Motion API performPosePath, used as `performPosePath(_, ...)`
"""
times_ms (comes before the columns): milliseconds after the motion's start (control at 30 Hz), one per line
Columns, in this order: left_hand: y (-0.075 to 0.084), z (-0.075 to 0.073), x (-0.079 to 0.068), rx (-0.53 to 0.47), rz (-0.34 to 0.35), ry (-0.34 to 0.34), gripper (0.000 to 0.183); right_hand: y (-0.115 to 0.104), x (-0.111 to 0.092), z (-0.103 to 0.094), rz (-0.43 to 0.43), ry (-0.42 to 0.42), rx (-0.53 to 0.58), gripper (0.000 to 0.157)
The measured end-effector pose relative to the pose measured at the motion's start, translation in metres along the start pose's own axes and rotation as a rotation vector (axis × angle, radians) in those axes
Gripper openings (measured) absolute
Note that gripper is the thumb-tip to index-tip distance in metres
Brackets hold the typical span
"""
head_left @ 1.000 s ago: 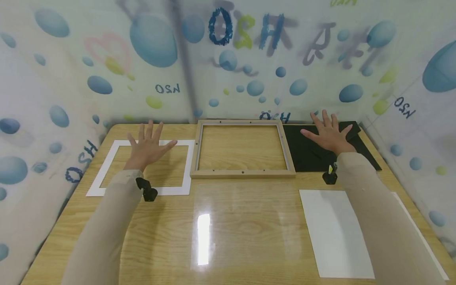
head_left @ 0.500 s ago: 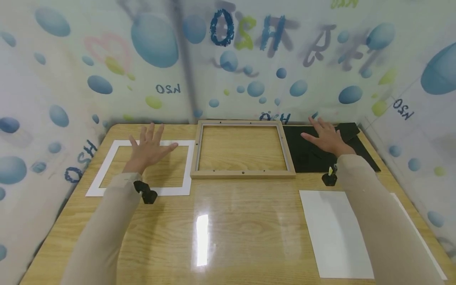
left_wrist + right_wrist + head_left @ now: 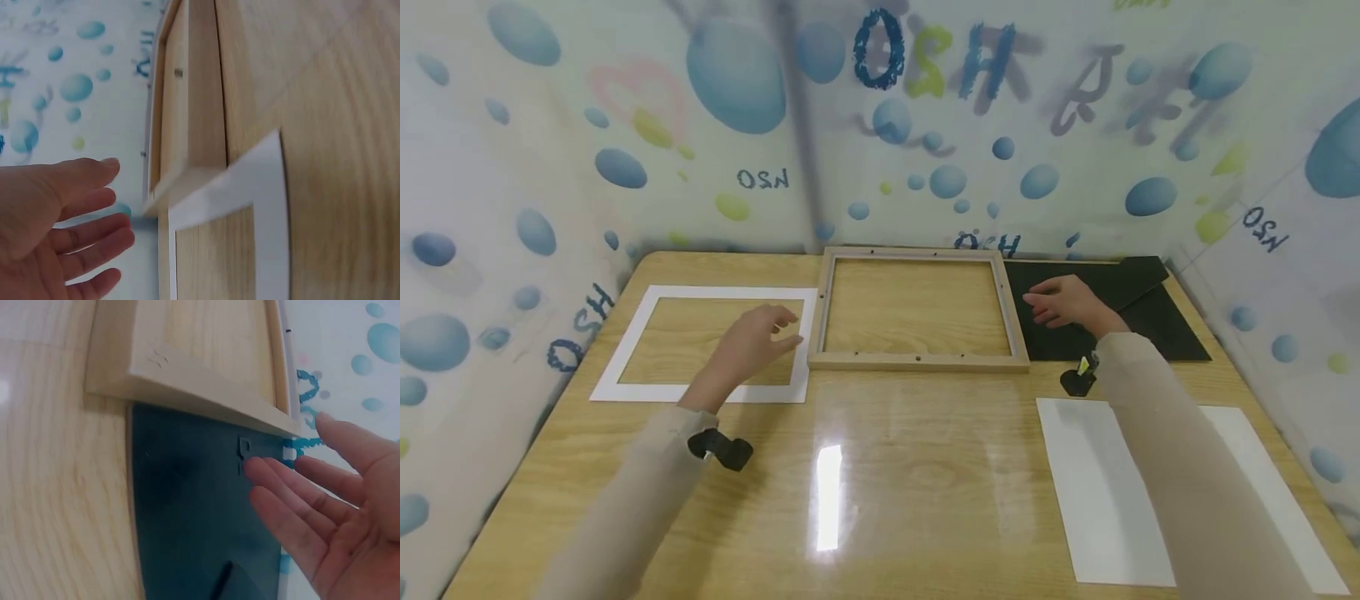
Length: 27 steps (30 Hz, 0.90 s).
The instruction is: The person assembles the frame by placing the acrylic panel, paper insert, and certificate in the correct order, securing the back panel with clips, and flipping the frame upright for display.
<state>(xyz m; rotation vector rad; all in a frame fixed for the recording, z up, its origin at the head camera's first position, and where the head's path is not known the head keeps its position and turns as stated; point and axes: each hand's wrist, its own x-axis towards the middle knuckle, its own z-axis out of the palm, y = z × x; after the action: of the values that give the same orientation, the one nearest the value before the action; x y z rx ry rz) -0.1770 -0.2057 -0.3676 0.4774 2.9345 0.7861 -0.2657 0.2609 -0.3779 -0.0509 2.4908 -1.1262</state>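
Observation:
My left hand (image 3: 747, 348) hovers over the right part of a white mat board (image 3: 625, 367), fingers loosely bent and nothing in them. Just right of it lies a wooden picture frame (image 3: 917, 363), with the table showing through its middle. In the left wrist view the thumb and fingers (image 3: 94, 234) are apart, beside the frame's corner. My right hand (image 3: 1067, 302) hangs above a black backing board (image 3: 1172, 333) with a folding stand flap, right of the frame. Its fingers (image 3: 294, 531) are relaxed and hold nothing in the right wrist view.
White sheets (image 3: 1105, 500) lie at the front right, partly under my right forearm. A clear glossy sheet (image 3: 925, 467) with a bright reflection lies before the frame. A patterned wall (image 3: 887, 167) rises behind the table and along both sides.
Both hands were spread wide with straight fingers; now the fingers are loosely bent. The left hand has moved right and nearer, the right hand slightly left and lower. The boards and frame stay put.

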Motion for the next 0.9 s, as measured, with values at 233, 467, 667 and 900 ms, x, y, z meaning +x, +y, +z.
performPosePath(233, 0.02, 0.024, -0.014, -0.032, 0.025, -0.092, 0.031, 0.0, 0.003, 0.011, 0.05, -0.035, 0.01, 0.051)
performPosePath(467, 0.029, 0.045, -0.023, 0.009, 0.017, -0.137, 0.029, -0.001, 0.003, 0.017, 0.074, -0.061, 0.018, 0.049)
performPosePath(667, 0.033, 0.054, -0.027, 0.052, 0.002, -0.146, 0.031, 0.002, 0.005, 0.021, 0.055, -0.069, -0.012, 0.044)
performPosePath(900, 0.036, 0.059, -0.033, 0.091, -0.012, -0.153, 0.044, 0.005, 0.006, 0.023, 0.06, -0.064, -0.005, 0.044)
